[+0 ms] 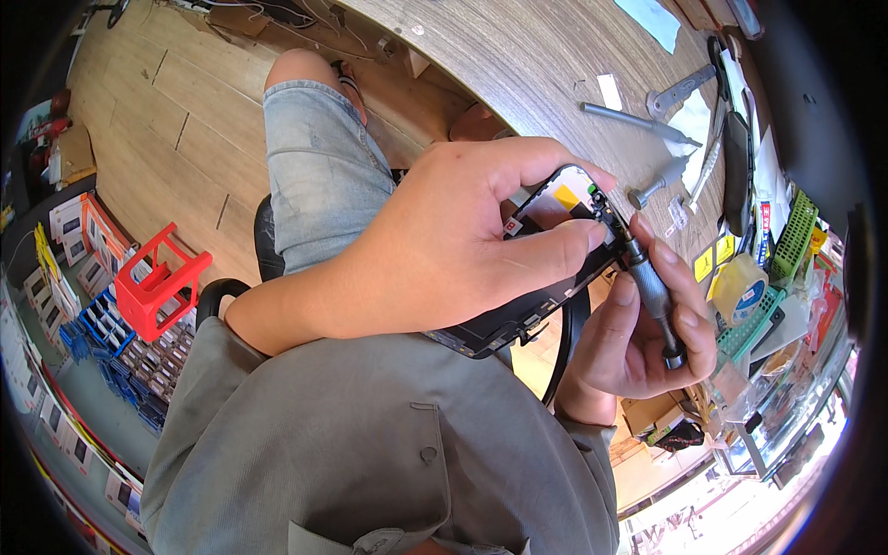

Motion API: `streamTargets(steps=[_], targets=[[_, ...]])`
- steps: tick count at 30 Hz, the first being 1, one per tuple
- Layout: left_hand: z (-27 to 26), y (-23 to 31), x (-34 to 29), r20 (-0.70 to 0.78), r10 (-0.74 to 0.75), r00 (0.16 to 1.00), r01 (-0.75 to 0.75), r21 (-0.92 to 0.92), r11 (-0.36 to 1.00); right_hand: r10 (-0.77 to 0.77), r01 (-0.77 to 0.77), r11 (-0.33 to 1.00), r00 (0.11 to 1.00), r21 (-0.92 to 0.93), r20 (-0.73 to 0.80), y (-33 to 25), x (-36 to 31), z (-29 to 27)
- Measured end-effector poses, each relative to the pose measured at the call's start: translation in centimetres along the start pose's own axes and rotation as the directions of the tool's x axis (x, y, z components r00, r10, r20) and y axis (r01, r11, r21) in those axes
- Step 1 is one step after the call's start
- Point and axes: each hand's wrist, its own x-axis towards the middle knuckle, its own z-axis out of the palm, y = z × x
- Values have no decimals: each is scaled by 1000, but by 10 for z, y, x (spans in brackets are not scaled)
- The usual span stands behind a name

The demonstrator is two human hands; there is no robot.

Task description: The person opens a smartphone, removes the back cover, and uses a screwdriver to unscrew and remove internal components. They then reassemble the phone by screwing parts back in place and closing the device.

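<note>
The bench (518,55) has a wood-grain top and fills the upper right, its edge running diagonally past the person's knee. On it lie a long grey rod-shaped tool (634,122), a shorter grey tool with a round end (659,182) and a light blue sheet (652,22). The right side is crowded: a roll of tape (740,289), a green perforated tray (794,239) and plastic packets. The plank floor (176,120) shows pale brown at the upper left. Lower down on that side, a red plastic frame (139,310) stands beside a blue compartmented tray (92,314), with rows of small boxes (67,219) nearby.

Those boxes carry printed pictures, too small to make out. Yellow squares (714,257) with black marks lie at the right, near a white packet (765,222) printed in red and blue. The tape roll has a blue printed core.

A black phone part (504,324) is above the person's lap, tilted, with a small red-marked label inside. The left hand (472,231) grips it, thumb across its upper end. The right hand (638,338) is closed around a dark knurled screwdriver (653,291) pointing at that end; whether the tip touches, I cannot tell.
</note>
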Motion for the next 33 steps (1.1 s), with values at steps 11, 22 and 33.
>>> streamTargets(steps=[11, 22, 33], targets=[[0, 2, 0, 15, -19, 1000, 19, -25, 1000, -69, 75, 991, 996, -113, 49, -2, 1, 1], [-2, -2, 3, 25, 22, 999, -22, -11, 1000, -139, 157, 967, 985, -199, 105, -2, -1, -3], [-8, -2, 3, 29, -53, 998, 54, -36, 998, 107, -100, 994, 983, 50, -152, 7, -1, -11]])
